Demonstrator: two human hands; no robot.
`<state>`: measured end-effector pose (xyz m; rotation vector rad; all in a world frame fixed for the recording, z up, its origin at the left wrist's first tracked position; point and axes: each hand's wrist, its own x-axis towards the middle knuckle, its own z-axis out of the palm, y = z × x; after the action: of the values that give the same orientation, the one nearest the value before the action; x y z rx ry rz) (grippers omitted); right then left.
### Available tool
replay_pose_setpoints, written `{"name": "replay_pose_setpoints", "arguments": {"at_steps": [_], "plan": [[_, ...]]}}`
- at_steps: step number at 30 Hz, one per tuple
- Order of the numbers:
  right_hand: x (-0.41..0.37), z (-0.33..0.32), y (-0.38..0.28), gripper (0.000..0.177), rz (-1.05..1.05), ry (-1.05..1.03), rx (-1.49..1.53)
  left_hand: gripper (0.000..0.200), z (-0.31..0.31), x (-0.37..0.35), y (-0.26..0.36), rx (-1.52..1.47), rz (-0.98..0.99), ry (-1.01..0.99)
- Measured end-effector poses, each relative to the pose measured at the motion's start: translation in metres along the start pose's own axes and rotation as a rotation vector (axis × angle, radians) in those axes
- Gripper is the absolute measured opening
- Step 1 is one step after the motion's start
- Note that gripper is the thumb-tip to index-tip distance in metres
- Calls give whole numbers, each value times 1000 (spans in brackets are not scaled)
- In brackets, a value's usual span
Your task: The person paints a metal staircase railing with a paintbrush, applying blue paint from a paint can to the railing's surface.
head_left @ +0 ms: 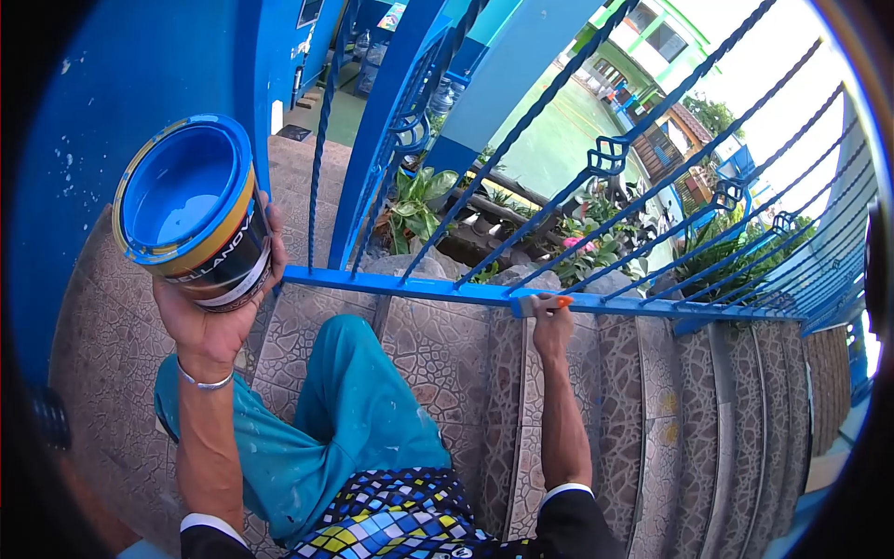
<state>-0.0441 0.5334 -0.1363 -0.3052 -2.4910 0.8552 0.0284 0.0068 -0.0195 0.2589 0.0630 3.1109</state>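
Note:
My left hand (pixel 216 321) holds up an open paint can (pixel 223 244), its fingers wrapped round the side and its palm under the base. Blue paint (pixel 182 200) lies inside and coats the can's rim. At the lower rail (pixel 419 288) of the blue metal railing, my right hand (pixel 553 328) is closed on a paintbrush (pixel 527 305) with an orange handle. The blue-stained bristles point left and touch the rail. Twisted blue bars (pixel 521 126) rise from that rail just beyond the brush.
Patterned stone-look steps (pixel 615 419) descend to the right below the railing. A blue wall (pixel 84 121) stands at the left. Behind the bars are plants (pixel 424 200), rocks and a green court (pixel 568 130). My bent knee (pixel 349 349) is near the rail.

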Motion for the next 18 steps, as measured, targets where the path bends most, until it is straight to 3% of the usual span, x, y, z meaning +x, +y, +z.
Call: {"name": "replay_pose_setpoints", "arguments": {"at_steps": [2, 4, 7, 10, 14, 16, 18], "plan": [[13, -5, 28, 20, 24, 240, 17, 94, 1, 0, -1, -5, -6, 3], [9, -17, 14, 20, 14, 408, 32, 94, 2, -1, -1, -18, -8, 11], [-3, -23, 1, 23, -489, 562, -197, 91, 2, 0, -2, -10, -17, 13], [-14, -8, 15, 20, -220, 317, 26, 83, 2, 2, -4, 19, -29, -31], [-34, -18, -42, 15, 243, 454, 897, 84, 8, 1, -5, 25, -6, 36], [-37, -10, -36, 14, 277, 200, 1374, 84, 12, 0, -7, -48, -17, 68], [-40, 2, -39, 14, 402, -126, 1633, 82, 16, 1, -9, -48, -11, 153]]}}
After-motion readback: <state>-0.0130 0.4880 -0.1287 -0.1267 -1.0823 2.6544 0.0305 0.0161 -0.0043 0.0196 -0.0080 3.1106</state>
